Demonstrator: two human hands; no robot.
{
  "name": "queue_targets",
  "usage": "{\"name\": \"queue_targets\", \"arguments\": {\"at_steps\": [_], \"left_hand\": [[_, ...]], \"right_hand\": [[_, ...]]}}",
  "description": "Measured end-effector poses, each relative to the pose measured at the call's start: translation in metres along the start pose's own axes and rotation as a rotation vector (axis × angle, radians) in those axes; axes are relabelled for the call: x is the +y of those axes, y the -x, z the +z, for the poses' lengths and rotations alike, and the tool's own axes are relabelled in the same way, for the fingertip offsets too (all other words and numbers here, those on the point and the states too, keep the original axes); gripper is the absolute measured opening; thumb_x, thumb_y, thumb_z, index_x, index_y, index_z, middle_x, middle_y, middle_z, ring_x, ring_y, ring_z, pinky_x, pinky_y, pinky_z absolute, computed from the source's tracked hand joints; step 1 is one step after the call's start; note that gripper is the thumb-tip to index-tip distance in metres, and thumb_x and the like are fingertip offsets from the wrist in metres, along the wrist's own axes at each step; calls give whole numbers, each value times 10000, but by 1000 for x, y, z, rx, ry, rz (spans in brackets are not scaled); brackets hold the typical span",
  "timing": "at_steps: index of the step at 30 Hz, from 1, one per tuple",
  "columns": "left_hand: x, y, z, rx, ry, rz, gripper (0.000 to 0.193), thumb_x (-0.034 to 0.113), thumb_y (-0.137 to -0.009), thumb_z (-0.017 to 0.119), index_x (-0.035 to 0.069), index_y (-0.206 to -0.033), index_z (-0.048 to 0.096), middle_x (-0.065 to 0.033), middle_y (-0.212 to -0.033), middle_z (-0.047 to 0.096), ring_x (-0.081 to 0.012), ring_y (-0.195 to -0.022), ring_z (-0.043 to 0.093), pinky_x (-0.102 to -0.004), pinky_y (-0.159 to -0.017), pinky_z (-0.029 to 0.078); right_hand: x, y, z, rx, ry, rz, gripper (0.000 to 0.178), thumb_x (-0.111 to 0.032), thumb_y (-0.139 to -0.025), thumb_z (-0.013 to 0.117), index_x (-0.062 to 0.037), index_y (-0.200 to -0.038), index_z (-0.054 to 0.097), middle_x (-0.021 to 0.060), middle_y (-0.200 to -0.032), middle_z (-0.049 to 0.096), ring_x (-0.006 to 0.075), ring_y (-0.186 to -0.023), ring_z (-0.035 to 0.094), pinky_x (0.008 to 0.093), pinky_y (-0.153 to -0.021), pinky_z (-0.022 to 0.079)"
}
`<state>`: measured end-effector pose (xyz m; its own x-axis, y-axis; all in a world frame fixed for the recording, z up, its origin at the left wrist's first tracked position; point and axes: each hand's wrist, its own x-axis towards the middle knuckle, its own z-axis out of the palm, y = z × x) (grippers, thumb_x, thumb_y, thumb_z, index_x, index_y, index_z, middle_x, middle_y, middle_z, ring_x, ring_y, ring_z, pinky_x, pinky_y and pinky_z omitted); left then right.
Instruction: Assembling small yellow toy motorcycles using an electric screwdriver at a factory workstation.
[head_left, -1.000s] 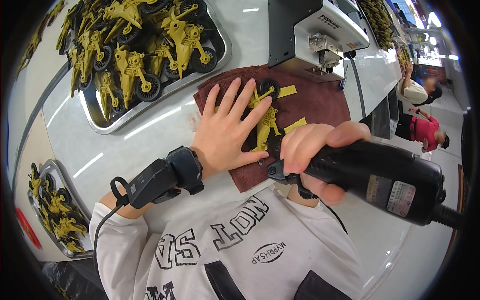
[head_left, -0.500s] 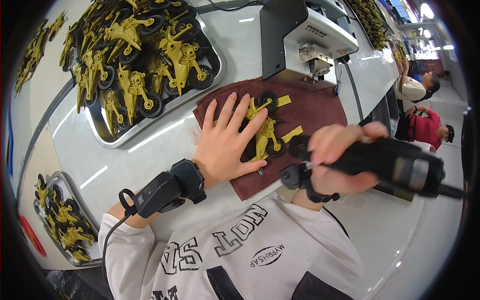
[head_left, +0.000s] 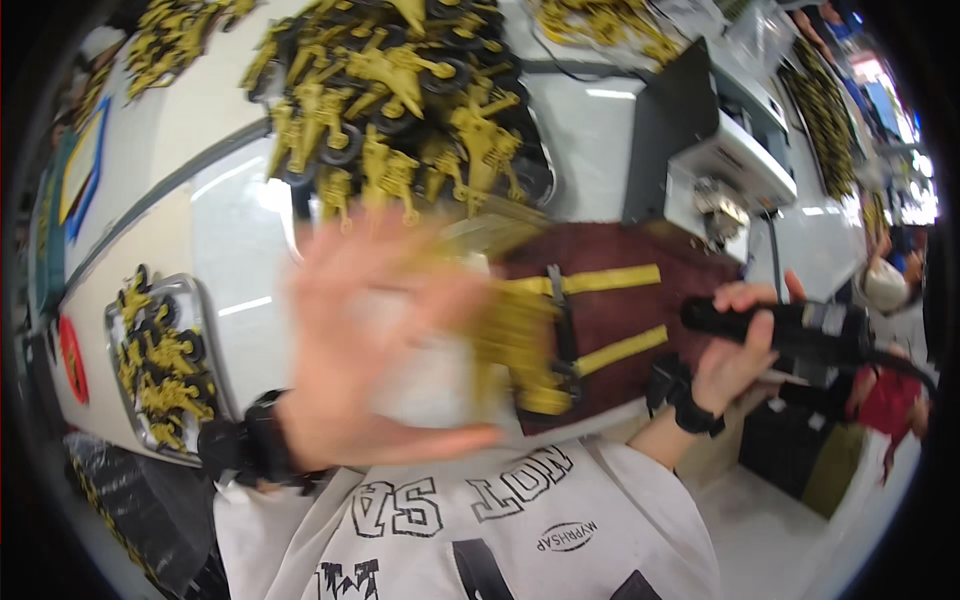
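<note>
My left hand [head_left: 345, 340] is smeared by motion, its thumb and forefinger curving toward a blurred yellow toy motorcycle [head_left: 520, 350] on the left part of a dark red cloth [head_left: 630, 245]. Whether the fingers grip it is unclear. Two flat yellow strips, an upper one [head_left: 612, 280] and a lower one [head_left: 625, 350], stretch to the right of the motorcycle, with dark parts between. In my right hand [head_left: 745, 340] is a black electric screwdriver [head_left: 790, 325], held sideways over the cloth's right edge, its cable trailing right.
Beyond my left hand, a metal tray [head_left: 540, 185] is heaped with yellow motorcycles. A smaller tray [head_left: 215, 370] of them stands at the left. A grey-and-black machine [head_left: 740, 160] sits behind the cloth. More yellow parts [head_left: 610, 25] lie at the back; people are at the far right.
My left hand has lifted from flat on the cloth and swung left, blurring. The motorcycle has shifted its position. The screwdriver has moved right, and the whole view has turned leftward.
</note>
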<state>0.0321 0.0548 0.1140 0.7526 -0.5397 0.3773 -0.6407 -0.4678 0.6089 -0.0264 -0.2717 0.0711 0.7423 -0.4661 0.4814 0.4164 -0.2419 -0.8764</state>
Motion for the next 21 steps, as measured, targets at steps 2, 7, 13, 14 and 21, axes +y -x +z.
{"name": "queue_targets", "arguments": {"at_steps": [2,7,13,14,21], "left_hand": [[-44,66,-36,559,-501,-216,820,277,-711,737,-35,-1346,323,-173,-1274,439,-251,-1160,457,-361,-970,361],[-138,244,-106,492,-1124,-1349,856,462,-766,693,17,-1389,312,-273,-1364,359,-413,-1280,297,-481,-1042,250],[-78,131,-107,786,-1032,-638,666,329,-847,628,34,-1370,339,-206,-1401,336,-362,-1309,285,-443,-1073,215],[-60,85,-103,831,-859,-414,599,285,-871,604,23,-1350,357,-202,-1391,349,-341,-1309,297,-427,-1075,220],[-293,-67,-119,682,-572,-183,698,103,-707,626,5,-1344,357,-262,-1339,399,-380,-1263,362,-416,-1057,278]], "right_hand": [[4,2,-2,9,-10,0,641,-333,-843,621,-1,-1293,308,83,-754,492,194,-688,498,368,-747,433],[-2,-9,8,60,-72,55,692,-379,-809,650,14,-1266,311,72,-738,488,176,-650,503,327,-691,436],[7,-12,11,58,-91,41,698,-393,-791,658,13,-1252,327,67,-722,487,164,-637,495,312,-677,437],[7,-12,9,72,-78,48,696,-395,-790,657,13,-1248,330,65,-716,488,162,-625,491,309,-663,439],[4,-15,8,87,-111,-4,574,-338,-856,576,-9,-1269,350,41,-698,472,123,-602,467,280,-619,429]]}}
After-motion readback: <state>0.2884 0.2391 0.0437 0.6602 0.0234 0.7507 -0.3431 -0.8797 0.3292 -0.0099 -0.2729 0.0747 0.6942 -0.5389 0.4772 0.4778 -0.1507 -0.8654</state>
